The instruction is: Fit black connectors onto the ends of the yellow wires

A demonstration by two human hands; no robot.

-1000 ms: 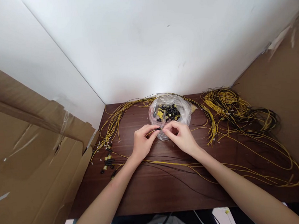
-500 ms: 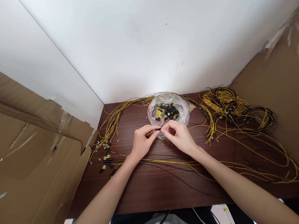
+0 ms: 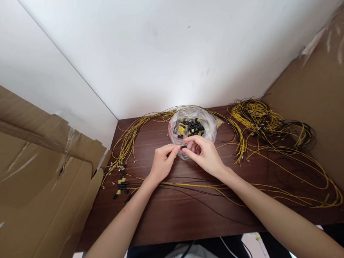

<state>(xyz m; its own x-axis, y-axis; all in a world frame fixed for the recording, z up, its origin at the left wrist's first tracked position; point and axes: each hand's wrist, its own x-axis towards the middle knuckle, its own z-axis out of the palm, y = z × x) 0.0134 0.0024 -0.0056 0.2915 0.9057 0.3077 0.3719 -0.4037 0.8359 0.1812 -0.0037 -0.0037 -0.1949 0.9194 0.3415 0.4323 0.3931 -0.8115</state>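
Note:
A small black part (image 3: 184, 146) is pinched between the thumb and fingers of my right hand (image 3: 201, 152), just in front of a clear plastic bag. My left hand (image 3: 164, 159) meets it from the left, fingertips pressed together; what they grip is too small to make out. The open bag (image 3: 209, 122) holds many black pieces (image 3: 195, 126) and some yellow ones (image 3: 182, 129). Yellow and black wires (image 3: 193, 185) run across the brown table beneath my forearms.
Yellow wire bundles arch along the back left (image 3: 128, 142) and right of the bag (image 3: 241, 142). A tangled wire coil (image 3: 256, 119) lies at the back right. Black and yellow connectors (image 3: 123, 184) sit at the left. Cardboard (image 3: 40, 185) flanks the table (image 3: 172, 219).
My right hand's fingers have shifted around the black part and spread a little. The yellow wire seen earlier by my left fingers no longer shows there. The view has moved slightly.

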